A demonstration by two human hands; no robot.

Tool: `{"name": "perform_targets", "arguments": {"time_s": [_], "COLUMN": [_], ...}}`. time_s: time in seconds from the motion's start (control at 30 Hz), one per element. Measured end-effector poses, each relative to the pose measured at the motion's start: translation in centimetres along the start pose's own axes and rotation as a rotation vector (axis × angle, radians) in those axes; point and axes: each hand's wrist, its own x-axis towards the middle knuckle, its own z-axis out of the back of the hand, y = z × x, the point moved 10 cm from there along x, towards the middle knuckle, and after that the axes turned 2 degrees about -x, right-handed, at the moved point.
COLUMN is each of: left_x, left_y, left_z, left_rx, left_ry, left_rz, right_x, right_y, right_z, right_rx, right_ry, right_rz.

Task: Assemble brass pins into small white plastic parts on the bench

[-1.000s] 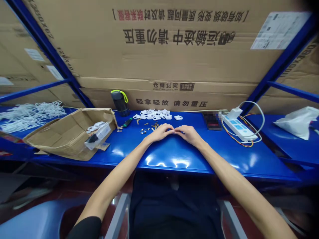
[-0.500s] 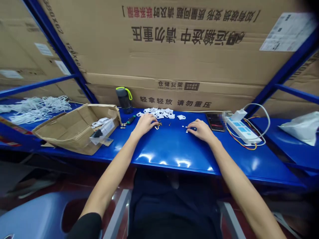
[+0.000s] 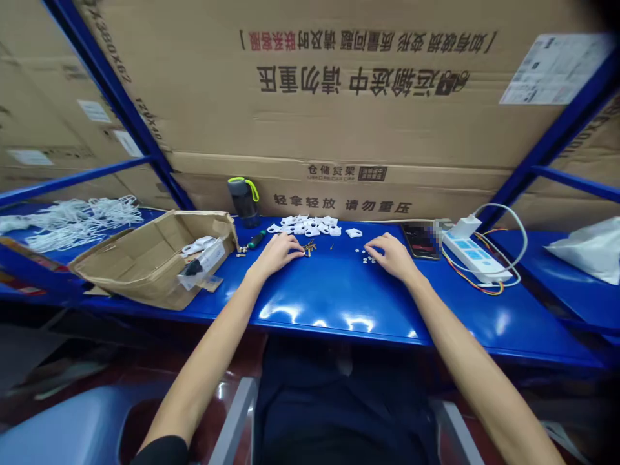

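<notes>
My left hand [image 3: 279,254] rests low over the blue tabletop, thumb and forefinger drawn together at the edge of several small brass-coloured pins [image 3: 310,247]. Whatever is between those fingertips is too small to make out. On the other side, my right hand [image 3: 393,256] has its thumb and index fingertips close together beside several tiny white pieces [image 3: 365,260]; anything pinched there is hidden. One brass piece [image 3: 332,247] lies alone between the hands. Beyond them is a pile of white plastic parts with ring-shaped openings [image 3: 310,226], and a similar white part [image 3: 354,232] sits apart.
A cardboard box [image 3: 145,284] holding white parts stands left, near a green-handled screwdriver [image 3: 256,239] and a dark bottle [image 3: 244,203]. At right are a phone [image 3: 420,240] and a power strip [image 3: 477,258] with cables. White cords [image 3: 87,219] lie far left.
My right hand has shifted slightly up and right, uncovering more of the tiny white pieces. The left hand has drawn back a little to the left, and the view has tilted slightly.
</notes>
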Motion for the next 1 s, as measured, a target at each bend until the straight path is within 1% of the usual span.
{"name": "perform_targets", "arguments": {"time_s": [0.1,0.17,0.33,0.4,0.47,0.57,0.63,0.7,0.77,0.87,0.93,1.0], "left_x": [0.2,0.4,1.9,2.8,3.6,4.2,4.2,4.0,3.7,3.6,3.5,3.4], "left_y": [-0.5,-1.5,-6.1,-7.8,-8.7,-9.0,-8.6,-8.0,-7.8,-8.2,-8.5,-8.5], "left_z": [-0.4,-0.9,-3.1,-3.9,-4.6,-5.1,-5.1,-5.4,-5.7,-6.0,-5.9,-5.6], "left_rx": [-0.012,-0.051,-0.212,-0.283,-0.327,-0.384,-0.412,-0.429,-0.432,-0.415,-0.394,-0.342], "left_ry": [0.022,0.036,0.051,0.029,0.018,-0.025,-0.052,-0.054,-0.030,0.012,0.037,0.051], "left_rz": [0.006,-0.010,-0.091,-0.099,-0.079,-0.061,-0.061,-0.067,-0.088,-0.138,-0.163,-0.171], "right_x": [0.1,0.2,0.5,0.6,0.5,0.4,0.4,0.4,0.4,0.4,0.3,0.3], "right_y": [0.7,1.8,5.8,6.7,6.7,5.9,5.7,5.9,6.4,7.3,7.7,7.7], "right_z": [0.0,-0.3,-2.2,-2.9,-3.4,-3.4,-3.2,-3.1,-3.2,-3.5,-3.5,-3.3], "right_rx": [0.027,0.066,0.133,0.148,0.167,0.189,0.199,0.193,0.166,0.106,0.073,0.051], "right_ry": [-0.013,-0.015,0.049,0.063,0.061,0.016,-0.010,-0.013,0.008,0.069,0.106,0.123], "right_rz": [-0.003,0.017,0.149,0.184,0.185,0.149,0.136,0.139,0.165,0.238,0.276,0.296]}}
